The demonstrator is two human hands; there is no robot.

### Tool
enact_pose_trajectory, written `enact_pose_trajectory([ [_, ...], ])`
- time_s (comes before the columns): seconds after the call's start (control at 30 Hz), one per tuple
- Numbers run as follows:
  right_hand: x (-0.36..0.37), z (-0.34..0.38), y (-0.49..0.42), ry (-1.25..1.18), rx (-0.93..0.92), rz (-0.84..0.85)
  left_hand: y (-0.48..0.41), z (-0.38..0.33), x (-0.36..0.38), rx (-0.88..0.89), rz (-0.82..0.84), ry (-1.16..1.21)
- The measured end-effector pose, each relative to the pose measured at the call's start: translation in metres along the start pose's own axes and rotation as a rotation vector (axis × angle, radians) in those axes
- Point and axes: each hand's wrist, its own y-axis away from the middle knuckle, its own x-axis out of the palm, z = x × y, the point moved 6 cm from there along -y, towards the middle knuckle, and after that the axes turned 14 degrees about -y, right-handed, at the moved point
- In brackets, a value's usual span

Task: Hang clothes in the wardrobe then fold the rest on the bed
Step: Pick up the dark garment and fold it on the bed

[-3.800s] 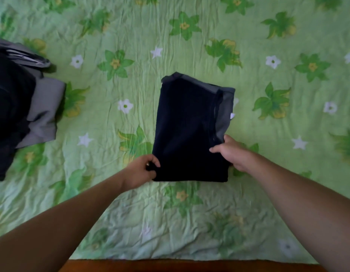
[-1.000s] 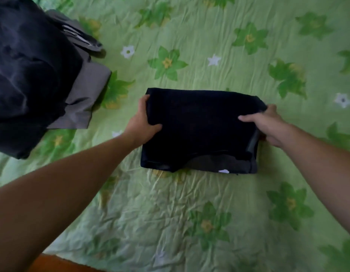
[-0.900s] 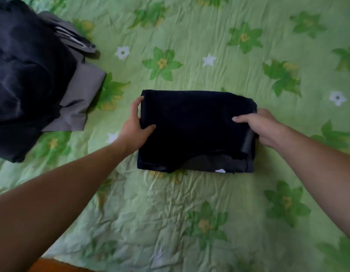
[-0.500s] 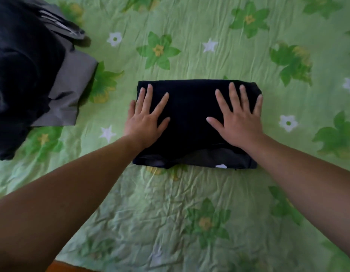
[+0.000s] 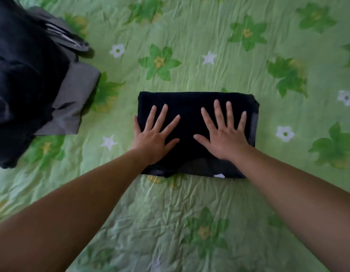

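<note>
**Both hands flat on folded dark garment; unfolded pile sits far left**

Left hand (image 5: pixel 153 134): palm down, fingers straight and spread, pressing the left half of the folded dark garment (image 5: pixel 190 103). Its little-finger side runs along the garment's left edge. Grips nothing.

Right hand (image 5: pixel 224 136): same pose on the right half, fingers splayed, no pinch or curl. Thumbs point toward each other with a strip of dark cloth between them.

Both forearms come in from the near side, left from near-left and right from near-right. The wrists cross the garment's near edge.

The garment lies directly under both hands, mid-bed, a rectangle with its long axis left to right. Its far edge sits just beyond the fingertips. A grey layer (image 5: pixel 254 126) shows at the right edge and along the near edge, where a small white tag (image 5: pixel 219 175) peeks out.

The green flowered bed sheet (image 5: pixel 190 209) is wrinkled all round.

The pile of dark clothes (image 5: pixel 23 75), with a grey garment (image 5: pixel 72 99) under it, lies at far left, well apart from the folded piece.

Judgement: this fold looks finished and is being pressed flat. The pile looks unfolded, so it is probably next. It lies left and far of both hands, and the left hand is clearly nearer, so that arm has the shorter reach.
</note>
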Motion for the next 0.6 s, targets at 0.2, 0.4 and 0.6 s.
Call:
enact_pose_trajectory([
  [0.2,-0.027,-0.021,0.039,-0.248,0.121,-0.384,0.016,0.027,-0.017,-0.244,-0.135,0.428],
  [0.4,-0.035,-0.064,0.061,-0.985,0.389,-0.337,0.034,0.063,-0.022,-0.474,-0.006,1.1],
  [0.6,-0.058,-0.051,0.053,-1.681,0.45,-0.005,0.027,0.046,-0.041,-0.403,0.195,1.266],
])
